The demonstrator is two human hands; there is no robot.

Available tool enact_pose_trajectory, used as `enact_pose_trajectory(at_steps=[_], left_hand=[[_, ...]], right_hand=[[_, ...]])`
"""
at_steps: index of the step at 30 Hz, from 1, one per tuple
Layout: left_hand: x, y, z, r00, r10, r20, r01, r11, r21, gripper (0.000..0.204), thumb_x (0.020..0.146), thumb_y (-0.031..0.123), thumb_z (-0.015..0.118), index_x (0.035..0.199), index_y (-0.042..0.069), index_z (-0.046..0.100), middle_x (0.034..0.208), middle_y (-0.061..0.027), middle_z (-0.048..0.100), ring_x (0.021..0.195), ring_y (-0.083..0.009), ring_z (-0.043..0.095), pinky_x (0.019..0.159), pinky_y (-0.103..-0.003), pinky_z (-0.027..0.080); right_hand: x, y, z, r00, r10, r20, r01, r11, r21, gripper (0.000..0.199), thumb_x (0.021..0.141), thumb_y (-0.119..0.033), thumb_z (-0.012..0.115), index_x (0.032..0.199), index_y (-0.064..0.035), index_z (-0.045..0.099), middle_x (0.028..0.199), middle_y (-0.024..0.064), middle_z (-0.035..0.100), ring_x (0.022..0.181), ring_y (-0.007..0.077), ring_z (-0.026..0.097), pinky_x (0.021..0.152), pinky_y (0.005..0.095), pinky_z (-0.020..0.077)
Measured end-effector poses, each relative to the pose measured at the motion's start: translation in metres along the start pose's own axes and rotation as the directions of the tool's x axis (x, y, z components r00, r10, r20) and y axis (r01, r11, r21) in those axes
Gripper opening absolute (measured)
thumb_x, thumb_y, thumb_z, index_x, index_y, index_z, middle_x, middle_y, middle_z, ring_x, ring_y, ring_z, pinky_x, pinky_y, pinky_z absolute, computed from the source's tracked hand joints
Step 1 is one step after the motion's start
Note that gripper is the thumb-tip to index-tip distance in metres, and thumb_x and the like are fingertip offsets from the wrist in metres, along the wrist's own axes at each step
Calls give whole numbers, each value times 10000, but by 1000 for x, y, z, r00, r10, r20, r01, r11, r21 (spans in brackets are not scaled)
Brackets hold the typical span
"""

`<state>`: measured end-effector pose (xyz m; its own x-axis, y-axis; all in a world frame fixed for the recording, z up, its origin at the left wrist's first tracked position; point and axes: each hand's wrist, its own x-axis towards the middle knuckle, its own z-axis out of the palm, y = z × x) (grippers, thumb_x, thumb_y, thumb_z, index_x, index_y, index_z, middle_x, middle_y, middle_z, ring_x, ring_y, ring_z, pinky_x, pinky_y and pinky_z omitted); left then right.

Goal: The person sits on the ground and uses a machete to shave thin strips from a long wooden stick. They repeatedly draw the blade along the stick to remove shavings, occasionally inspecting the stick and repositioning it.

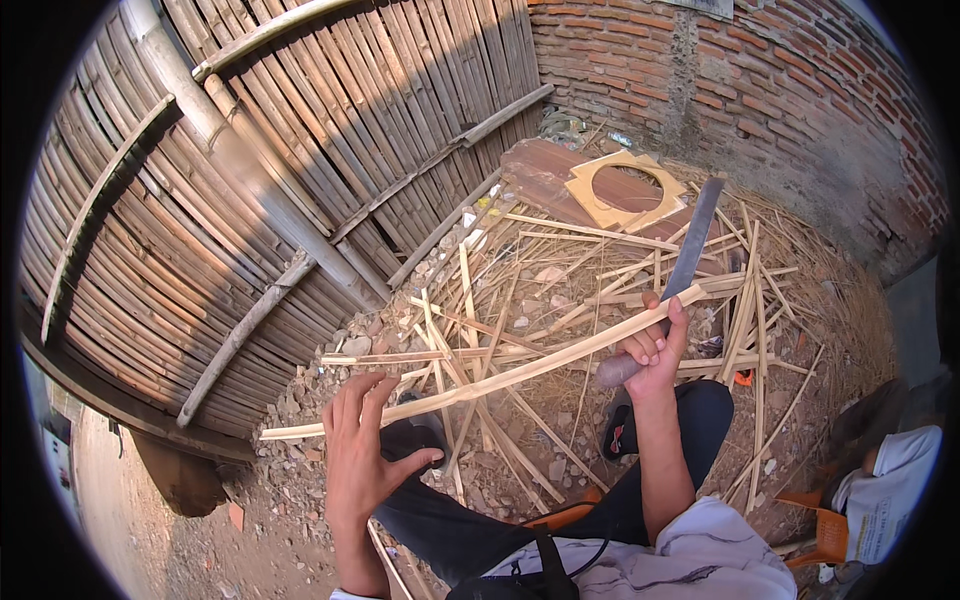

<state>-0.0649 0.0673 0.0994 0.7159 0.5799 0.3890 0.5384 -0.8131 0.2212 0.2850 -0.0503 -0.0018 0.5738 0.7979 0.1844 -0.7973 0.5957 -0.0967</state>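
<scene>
gripping knife [688, 262] and long pale bamboo strip [500, 377], right hand [650, 350]; left hand [362, 450] open, seemingly empty.

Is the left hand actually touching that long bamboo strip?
Cannot tell. In the head view the open left hand overlaps the bamboo strip at its fingertips, but neither contact nor a gap shows plainly.

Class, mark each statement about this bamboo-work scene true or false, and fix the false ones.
1. The right hand grips a knife. True.
2. The left hand is clenched round the bamboo strip. False: its fingers are spread open by the strip.
3. A brick wall stands behind the scraps. True.
4. The board has a square hole. False: the hole is round.
</scene>
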Motion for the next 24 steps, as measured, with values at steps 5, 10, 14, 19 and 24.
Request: enact_pose_trajectory(at_steps=[5,10,14,19,24], left_hand=[[-5,-50,11,921,-167,353,205,976,-74,656,721,550,856,1127,68,675,1014,-159,701,938,-374,695,830,-469,545],[-11,-63,8,895,-19,445,132,966,-223,471,888,485,747,1004,35,674,855,-192,665,813,-408,674,716,-453,520],[-27,-60,18,846,21,533,212,904,-371,356,987,368,663,923,19,632,735,-202,579,727,-427,604,655,-464,461],[-53,-33,29,852,-84,516,365,802,-472,423,1102,377,429,943,-4,521,690,-230,512,666,-452,516,633,-485,415],[-53,6,52,823,-232,518,513,695,-504,404,1118,331,370,950,-12,500,668,-203,537,634,-400,562,625,-467,434]], right_hand=[[10,-11,11,997,56,46,-58,997,45,297,1053,-337,554,972,-57,612,488,-88,337,346,21,301,354,192,319],[22,-33,15,999,31,25,-30,999,-35,339,1050,-368,566,969,-49,646,488,-86,342,344,29,308,344,192,307],[32,-30,26,993,-28,-114,0,973,-232,435,1051,-464,551,1044,-41,652,493,-85,325,350,28,292,346,194,293],[30,-41,29,970,-175,-167,-35,581,-813,619,1068,-613,358,1091,-40,592,500,-53,347,357,53,300,356,224,277],[6,-26,-1,980,-90,179,177,-29,-984,579,1045,-587,446,927,-39,590,506,33,459,367,141,405,371,301,339]])
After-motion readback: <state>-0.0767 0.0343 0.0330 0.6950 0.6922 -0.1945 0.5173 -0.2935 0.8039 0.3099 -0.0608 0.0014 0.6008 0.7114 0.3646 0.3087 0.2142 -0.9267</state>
